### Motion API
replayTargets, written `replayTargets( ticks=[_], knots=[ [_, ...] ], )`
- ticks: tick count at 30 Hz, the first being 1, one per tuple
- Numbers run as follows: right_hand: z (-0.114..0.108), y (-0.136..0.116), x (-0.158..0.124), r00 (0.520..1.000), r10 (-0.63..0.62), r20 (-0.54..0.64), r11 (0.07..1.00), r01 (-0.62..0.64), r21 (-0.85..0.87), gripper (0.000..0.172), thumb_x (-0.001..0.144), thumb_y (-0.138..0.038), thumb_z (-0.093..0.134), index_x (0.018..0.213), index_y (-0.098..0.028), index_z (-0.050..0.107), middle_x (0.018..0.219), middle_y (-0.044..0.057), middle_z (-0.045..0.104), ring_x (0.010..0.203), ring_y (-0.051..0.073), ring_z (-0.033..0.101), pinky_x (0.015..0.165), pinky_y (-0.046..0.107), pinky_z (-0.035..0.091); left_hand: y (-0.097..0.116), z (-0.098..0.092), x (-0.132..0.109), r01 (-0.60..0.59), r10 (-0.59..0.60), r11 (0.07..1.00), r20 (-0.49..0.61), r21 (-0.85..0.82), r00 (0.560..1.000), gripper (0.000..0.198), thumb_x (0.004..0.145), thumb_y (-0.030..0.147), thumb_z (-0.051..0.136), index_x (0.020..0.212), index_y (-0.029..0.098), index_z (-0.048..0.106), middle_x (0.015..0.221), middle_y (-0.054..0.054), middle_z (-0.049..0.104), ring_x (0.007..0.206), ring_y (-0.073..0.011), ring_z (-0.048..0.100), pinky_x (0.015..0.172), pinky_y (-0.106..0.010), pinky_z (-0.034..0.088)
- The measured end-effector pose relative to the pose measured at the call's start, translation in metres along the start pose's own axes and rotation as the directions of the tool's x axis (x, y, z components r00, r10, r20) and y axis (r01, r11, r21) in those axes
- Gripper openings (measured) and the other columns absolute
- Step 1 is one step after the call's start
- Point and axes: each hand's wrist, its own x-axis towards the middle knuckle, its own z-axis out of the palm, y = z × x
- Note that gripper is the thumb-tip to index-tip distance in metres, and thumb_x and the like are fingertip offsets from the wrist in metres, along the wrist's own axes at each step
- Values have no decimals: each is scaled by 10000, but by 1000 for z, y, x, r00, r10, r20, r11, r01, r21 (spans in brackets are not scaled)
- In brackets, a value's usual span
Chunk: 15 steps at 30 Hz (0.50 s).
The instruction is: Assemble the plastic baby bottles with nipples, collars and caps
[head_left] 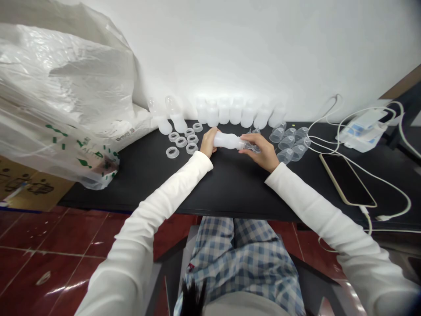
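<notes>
Bottle (228, 140) lies horiz. mid-frame, axis left-right, left hand (208, 142) closed on its base, right hand (261, 153) pinching cap (250, 147) at neck

Single head-worn camera, wide-angle, edges bowed. Looks forward and down from above the seated person's lap, facing the white wall (263, 44). Black table (230, 188) spans mid-frame at arm's length; bottle (228, 140) near centre. Red floor (49, 245) shows lower left.
</notes>
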Motion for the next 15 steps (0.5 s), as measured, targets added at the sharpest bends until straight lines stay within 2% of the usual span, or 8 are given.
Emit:
replayTargets(
  ticks=[3,6,10,15],
  knots=[
    [2,5,-3,1000,-21,-1,1000,21,-20,350,907,-401,756,1228,-284,680,1223,96,745,1133,259,726,1005,476,619,-1,-2,0,-72,74,996,-36,58,997,597,906,762,504,751,189,567,539,6,511,441,-100,474,380,-210,270],
    [4,8,-5,997,-31,67,998,35,-60,233,967,-367,681,1179,-275,701,1258,104,738,1175,254,714,1029,486,610,-4,-5,3,-86,94,989,-60,124,994,583,912,738,519,743,182,581,588,-3,552,492,-106,527,430,-212,362],
    [5,8,-5,985,-94,145,993,103,-57,214,1031,-280,560,1163,-279,728,1273,93,736,1275,247,669,1065,490,594,-8,-6,7,-67,76,990,-73,123,994,612,891,765,528,723,179,581,573,-3,541,466,-108,522,418,-223,350],
    [3,-1,-2,993,-48,111,996,55,-66,247,1004,-325,625,1232,-289,714,1327,87,713,1243,243,684,1092,467,581,-5,-5,7,-3,7,999,-75,50,997,641,880,797,518,724,177,571,543,-4,524,439,-109,501,399,-234,317]
  ],
)
